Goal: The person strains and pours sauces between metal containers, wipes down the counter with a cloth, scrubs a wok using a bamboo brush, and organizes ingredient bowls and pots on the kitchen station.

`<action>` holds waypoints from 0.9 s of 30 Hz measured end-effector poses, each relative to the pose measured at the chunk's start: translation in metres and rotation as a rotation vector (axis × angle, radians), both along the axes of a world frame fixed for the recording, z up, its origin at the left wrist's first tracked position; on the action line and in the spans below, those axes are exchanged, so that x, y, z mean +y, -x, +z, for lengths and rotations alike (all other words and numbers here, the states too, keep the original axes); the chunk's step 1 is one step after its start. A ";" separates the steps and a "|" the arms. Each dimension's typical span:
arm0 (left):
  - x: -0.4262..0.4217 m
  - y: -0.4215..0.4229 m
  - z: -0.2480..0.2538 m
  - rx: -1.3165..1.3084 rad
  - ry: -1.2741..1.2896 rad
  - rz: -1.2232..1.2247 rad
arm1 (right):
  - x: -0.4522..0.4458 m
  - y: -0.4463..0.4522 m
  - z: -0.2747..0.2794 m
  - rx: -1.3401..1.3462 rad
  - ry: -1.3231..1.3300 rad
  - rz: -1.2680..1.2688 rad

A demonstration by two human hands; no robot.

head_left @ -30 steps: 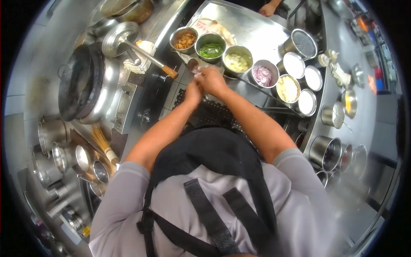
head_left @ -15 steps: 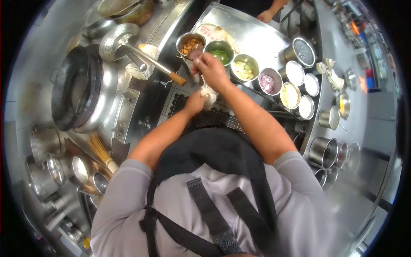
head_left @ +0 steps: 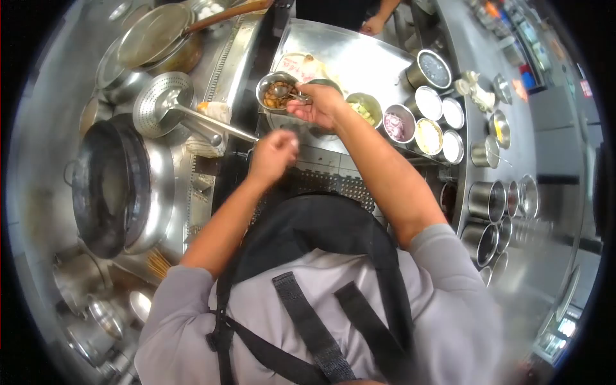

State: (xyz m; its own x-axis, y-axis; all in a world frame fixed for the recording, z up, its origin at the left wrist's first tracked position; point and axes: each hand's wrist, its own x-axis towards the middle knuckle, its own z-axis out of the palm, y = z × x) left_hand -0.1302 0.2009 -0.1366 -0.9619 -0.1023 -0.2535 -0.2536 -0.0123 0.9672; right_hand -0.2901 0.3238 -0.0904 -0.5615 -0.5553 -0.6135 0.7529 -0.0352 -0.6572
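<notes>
My right hand (head_left: 319, 108) holds a small metal spoon (head_left: 281, 92), its bowl over the brown pieces in a steel container (head_left: 262, 97). The hand partly covers the neighbouring container (head_left: 327, 83). Lower and to the left, my left hand (head_left: 274, 154) is raised with curled fingers and slightly blurred; whether it holds something small cannot be made out. Just beyond it lies the metal handle of a perforated strainer (head_left: 149, 106). Right of my right hand stand containers of pale yellow chunks (head_left: 362, 110), sliced purple onion (head_left: 394, 127) and chopped pale pieces (head_left: 428, 137).
A dark wok (head_left: 106, 186) sits at the left, below a large pan (head_left: 154, 35) with a wooden handle. Lidded containers (head_left: 452, 146) and steel pots (head_left: 486, 200) stand at the right. Another person's hand (head_left: 373, 25) is at the far edge of the steel counter (head_left: 378, 58).
My right hand has moved the spoon over the brown pieces. My left hand has moved left and up, and the white cloth-like item beside it is out of sight. The view has shifted.
</notes>
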 end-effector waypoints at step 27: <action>-0.025 0.279 0.032 0.482 0.989 -0.469 | 0.300 -0.458 -0.238 0.133 -0.619 -0.407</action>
State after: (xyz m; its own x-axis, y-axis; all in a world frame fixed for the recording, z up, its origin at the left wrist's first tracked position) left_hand -0.4092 0.1761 -0.1050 -0.9322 0.3361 0.1343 0.3564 0.7876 0.5026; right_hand 0.1677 0.6238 -0.3285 -0.7400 0.1362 -0.6586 0.6721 0.1123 -0.7319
